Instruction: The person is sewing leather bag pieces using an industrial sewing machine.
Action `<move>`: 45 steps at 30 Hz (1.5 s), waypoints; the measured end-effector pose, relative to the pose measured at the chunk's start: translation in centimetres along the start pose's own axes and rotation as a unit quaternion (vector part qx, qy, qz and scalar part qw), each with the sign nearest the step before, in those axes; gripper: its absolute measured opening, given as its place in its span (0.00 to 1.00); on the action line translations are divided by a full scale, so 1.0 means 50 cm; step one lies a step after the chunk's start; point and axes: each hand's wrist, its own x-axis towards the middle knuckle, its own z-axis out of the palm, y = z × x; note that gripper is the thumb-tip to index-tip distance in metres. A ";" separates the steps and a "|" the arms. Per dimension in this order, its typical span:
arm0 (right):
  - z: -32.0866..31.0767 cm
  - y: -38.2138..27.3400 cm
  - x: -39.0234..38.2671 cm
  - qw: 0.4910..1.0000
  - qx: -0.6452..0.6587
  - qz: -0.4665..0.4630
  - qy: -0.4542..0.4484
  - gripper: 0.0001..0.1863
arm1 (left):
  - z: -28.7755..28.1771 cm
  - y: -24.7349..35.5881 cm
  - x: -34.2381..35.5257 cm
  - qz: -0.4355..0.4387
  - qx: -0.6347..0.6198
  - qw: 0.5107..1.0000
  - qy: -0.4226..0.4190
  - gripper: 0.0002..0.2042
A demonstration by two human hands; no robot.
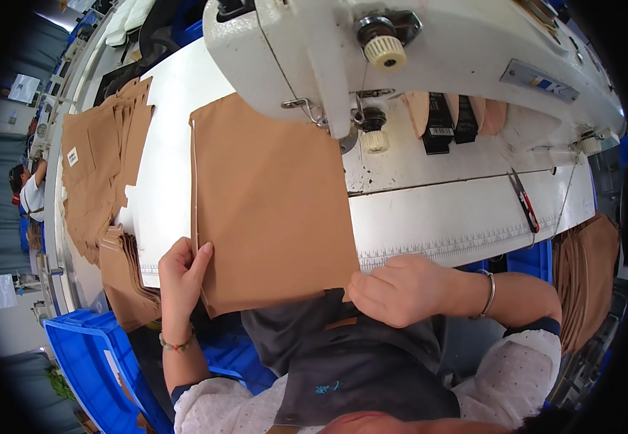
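Far L, a big pile of brown cloth (97, 155) sits on the L end of the white bench (173, 94), w/ a little white label (72, 156) on top. Below it a smaller brown pile (127, 278) hangs off the near L corner, by a blue bin (86, 340). Next, the L hand (184, 271) pinches the L side of a flat brown cloth piece (274, 210), thumb on top. That piece lies mid bench, its bottom poking past the near edge, its top R corner by the white sewing machine (459, 43). The R hand (397, 289) is curled up tight, gripping the piece's near R corner. Then black tags (438, 123) under the machine arm, red snips (525, 206) nr the bench's R end, & another brown stack (582, 282) just past it.
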 end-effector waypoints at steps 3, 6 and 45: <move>0.008 0.015 0.010 1.000 -0.009 0.008 0.018 0.09 | -0.003 -0.011 0.028 0.011 0.005 1.000 0.004 0.17; 0.010 0.036 0.014 1.000 -0.004 0.017 0.001 0.06 | 0.000 0.004 0.052 0.019 0.011 1.000 0.010 0.18; 0.047 0.224 0.066 0.992 -0.022 0.121 -0.011 0.07 | 0.083 0.153 0.242 0.351 0.357 0.855 0.133 0.11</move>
